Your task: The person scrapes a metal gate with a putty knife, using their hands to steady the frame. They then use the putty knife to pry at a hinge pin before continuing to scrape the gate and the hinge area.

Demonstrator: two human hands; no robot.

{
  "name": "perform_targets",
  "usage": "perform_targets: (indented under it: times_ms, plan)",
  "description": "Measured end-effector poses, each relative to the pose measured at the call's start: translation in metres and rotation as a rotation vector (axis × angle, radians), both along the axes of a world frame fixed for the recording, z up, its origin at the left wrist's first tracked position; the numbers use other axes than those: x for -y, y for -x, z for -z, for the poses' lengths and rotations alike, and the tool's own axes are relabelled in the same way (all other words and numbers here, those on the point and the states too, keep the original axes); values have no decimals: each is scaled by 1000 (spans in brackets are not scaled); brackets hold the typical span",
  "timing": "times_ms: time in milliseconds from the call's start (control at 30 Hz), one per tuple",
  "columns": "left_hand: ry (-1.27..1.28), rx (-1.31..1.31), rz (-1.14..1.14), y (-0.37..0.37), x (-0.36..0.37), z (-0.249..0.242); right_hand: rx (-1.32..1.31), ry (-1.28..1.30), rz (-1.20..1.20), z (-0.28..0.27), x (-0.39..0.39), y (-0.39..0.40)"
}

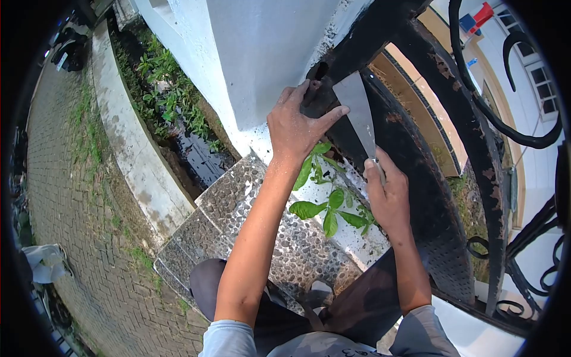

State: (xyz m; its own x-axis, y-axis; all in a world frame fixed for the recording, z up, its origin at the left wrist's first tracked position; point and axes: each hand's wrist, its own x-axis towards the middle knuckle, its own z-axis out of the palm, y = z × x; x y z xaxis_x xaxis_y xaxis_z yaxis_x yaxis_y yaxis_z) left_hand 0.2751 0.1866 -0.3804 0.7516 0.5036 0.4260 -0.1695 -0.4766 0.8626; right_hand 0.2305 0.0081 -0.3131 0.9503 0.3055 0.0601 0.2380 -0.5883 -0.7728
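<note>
My right hand (389, 193) grips the handle of a putty knife (357, 107), its wide metal blade pointing up toward the black gate frame (410, 160). The blade's broad end lies close to a dark, rusty hinge area (322, 89). At that same area, the fingertips of my left hand (300, 125) rest on the metal next to the white pillar (253, 53), with the thumb stretched out toward the blade. Flaking paint and rust show on the gate's black bars. The contact between blade edge and metal is too small to make out.
Leafy green plants (333, 211) grow beside the gate, below my hands. Pebbled paving (238, 208) lies under my feet. To the left, a ditch with dark water (205, 160) runs beside a concrete curb (140, 160). Curled black ironwork (529, 140) projects at right.
</note>
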Motion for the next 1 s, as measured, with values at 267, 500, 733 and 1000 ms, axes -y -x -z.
perform_targets:
  times_ms: [267,500,733,1000]
  plan:
    - [49,8,16,-2,0,5,-247,-89,-81,4,25,-31]
    - [58,-28,71,-1,-4,6,94,54,-90,-5,10,-10]
    - [83,-46,65,0,-1,4,-96,111,-36,-15,9,-8]
    - [81,-21,42,-3,-1,3,-26,60,-38,-5,6,-11]
